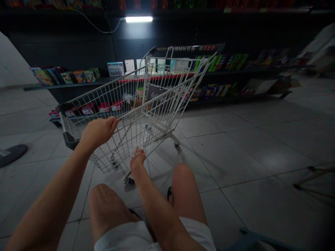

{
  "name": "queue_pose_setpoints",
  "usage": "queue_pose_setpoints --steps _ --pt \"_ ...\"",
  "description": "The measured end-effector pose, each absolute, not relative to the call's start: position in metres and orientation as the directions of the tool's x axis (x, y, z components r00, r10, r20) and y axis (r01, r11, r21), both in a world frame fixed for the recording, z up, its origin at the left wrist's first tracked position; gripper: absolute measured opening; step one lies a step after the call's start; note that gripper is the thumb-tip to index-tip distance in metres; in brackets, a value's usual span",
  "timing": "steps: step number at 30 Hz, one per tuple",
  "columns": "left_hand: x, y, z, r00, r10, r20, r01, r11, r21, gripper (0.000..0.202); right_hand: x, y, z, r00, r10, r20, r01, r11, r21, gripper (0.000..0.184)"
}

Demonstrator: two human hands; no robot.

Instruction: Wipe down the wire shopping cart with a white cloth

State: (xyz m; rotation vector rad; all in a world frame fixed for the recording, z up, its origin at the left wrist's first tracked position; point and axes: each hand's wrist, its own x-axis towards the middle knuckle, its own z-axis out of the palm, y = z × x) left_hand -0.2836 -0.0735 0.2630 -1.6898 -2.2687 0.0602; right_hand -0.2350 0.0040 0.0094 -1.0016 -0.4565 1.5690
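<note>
A grey wire shopping cart [167, 92] stands on the floor in front of me, its handle at the upper right and its front at the left. My left hand [98, 130] is closed round the top rim of the cart's near side. Lower down, my right hand [138, 158] presses a small whitish wad [137, 150], like a tissue or cloth, against the lower wires of the same side. Its fingers are closed on the wad and partly hidden. A dark panel with white print sits at the child seat.
Behind the cart runs a dark shelf [99, 82] with boxes and packets, under a lit tube lamp [139, 19]. A dark round base [13, 154] lies on the floor at left. Thin legs of some stand [314, 181] show at right. My knees are close below the cart.
</note>
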Motion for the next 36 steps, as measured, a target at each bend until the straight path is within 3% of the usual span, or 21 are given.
queue_pose_setpoints --steps 2,4,7,10,12,14,16,18,21,23,25,27,29,32,36 --pt "-0.281 -0.074 0.263 -0.248 0.942 0.227 0.931 0.297 -0.211 0.062 -0.227 0.013 0.039 0.029 0.959 -0.283 -0.623 -0.205 -0.755 0.036" --pt "-0.279 -0.076 0.264 -0.244 0.943 0.226 0.934 0.291 -0.208 0.062 -0.214 0.025 0.069 0.093 0.992 -0.082 -0.556 -0.016 -0.831 0.045" --pt "-0.277 -0.079 0.266 -0.247 0.944 0.22 0.929 0.295 -0.224 0.062 -0.195 0.043 0.092 0.175 0.906 0.385 -0.229 0.418 -0.879 0.049" --pt "-0.276 -0.081 0.268 -0.254 0.945 0.206 0.924 0.299 -0.236 0.063 -0.182 0.043 0.069 0.079 0.786 0.613 0.025 0.613 -0.79 0.049" --pt "-0.277 -0.083 0.268 -0.254 0.947 0.195 0.925 0.297 -0.236 0.063 -0.176 0.031 0.038 -0.014 0.807 0.59 0.085 0.589 -0.804 0.049" --pt "-0.278 -0.084 0.269 -0.259 0.947 0.189 0.925 0.299 -0.235 0.064 -0.173 0.015 0.009 -0.057 0.893 0.446 0.074 0.449 -0.89 0.051" --pt "-0.279 -0.085 0.269 -0.261 0.946 0.194 0.923 0.303 -0.239 0.064 -0.175 0.003 -0.005 -0.018 0.982 0.188 -0.082 0.186 -0.979 0.051" --pt "-0.28 -0.086 0.269 -0.256 0.945 0.203 0.922 0.302 -0.241 0.064 -0.182 -0.001 0.001 0.003 0.998 -0.064 -0.299 -0.06 -0.952 0.047" --pt "-0.282 -0.088 0.269 -0.247 0.947 0.204 0.926 0.293 -0.24 0.064 -0.192 0.005 0.044 -0.027 0.981 -0.192 -0.466 -0.182 -0.866 0.039" --pt "-0.282 -0.089 0.269 -0.244 0.95 0.196 0.928 0.287 -0.238 0.063 -0.189 0.009 0.088 -0.03 0.998 -0.059 -0.495 -0.066 -0.867 0.038" --pt "-0.283 -0.091 0.269 -0.242 0.951 0.192 0.928 0.285 -0.239 0.063 -0.18 0.011 0.131 0.044 0.969 0.241 -0.42 0.237 -0.876 0.04" --pt "-0.283 -0.093 0.269 -0.241 0.95 0.197 0.928 0.285 -0.242 0.063 -0.17 0.01 0.163 0.061 0.793 0.607 -0.191 0.606 -0.772 0.044" --pt "-0.283 -0.095 0.269 -0.237 0.951 0.201 0.928 0.282 -0.243 0.062 -0.166 0.012 0.171 -0.072 0.561 0.825 0.041 0.828 -0.559 0.047" --pt "-0.283 -0.098 0.271 -0.235 0.954 0.186 0.932 0.275 -0.237 0.058 -0.164 0.025 0.139 -0.244 0.393 0.887 0.16 0.918 -0.363 0.051" --pt "-0.286 -0.102 0.274 -0.243 0.957 0.159 0.93 0.276 -0.242 0.057 -0.149 0.036 0.093 -0.282 0.401 0.871 0.119 0.916 -0.383 0.053"
